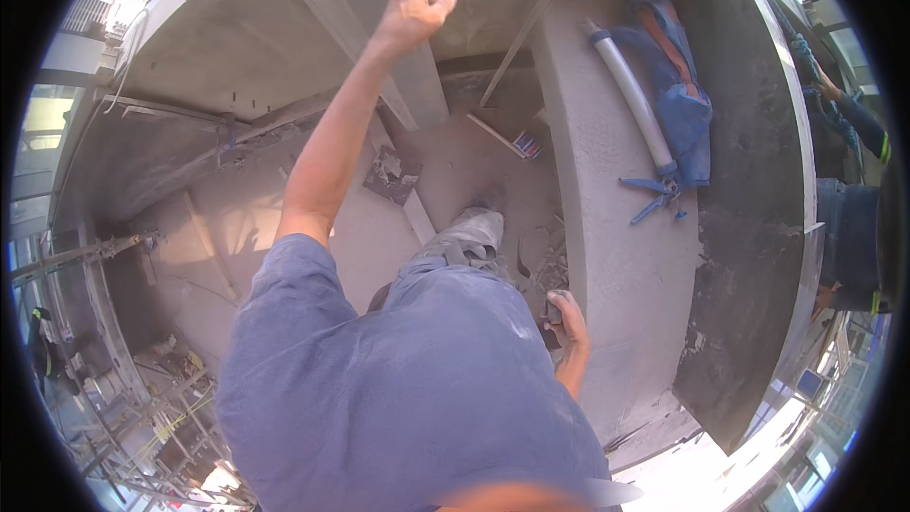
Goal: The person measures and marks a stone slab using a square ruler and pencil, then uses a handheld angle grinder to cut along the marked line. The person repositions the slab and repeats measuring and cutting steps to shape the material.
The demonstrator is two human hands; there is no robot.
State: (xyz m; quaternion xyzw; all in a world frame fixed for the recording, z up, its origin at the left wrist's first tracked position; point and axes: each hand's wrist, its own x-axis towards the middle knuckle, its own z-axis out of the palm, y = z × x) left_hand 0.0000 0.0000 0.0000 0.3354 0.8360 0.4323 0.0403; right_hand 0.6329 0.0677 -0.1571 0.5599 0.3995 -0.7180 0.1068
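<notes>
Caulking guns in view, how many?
1: the caulking gun lies on the ledge to the person's right, beside the blue bundle. Others could be hidden under the bundle.

My two hands (pixel 413 17) (pixel 573 324)
One at twelve o'clock, one at four; I count one caulking gun (pixel 633 101) and one blue bundle (pixel 686 121) at two.

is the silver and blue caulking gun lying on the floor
No, the caulking gun lies on the raised ledge, beside a blue bundle.
</notes>
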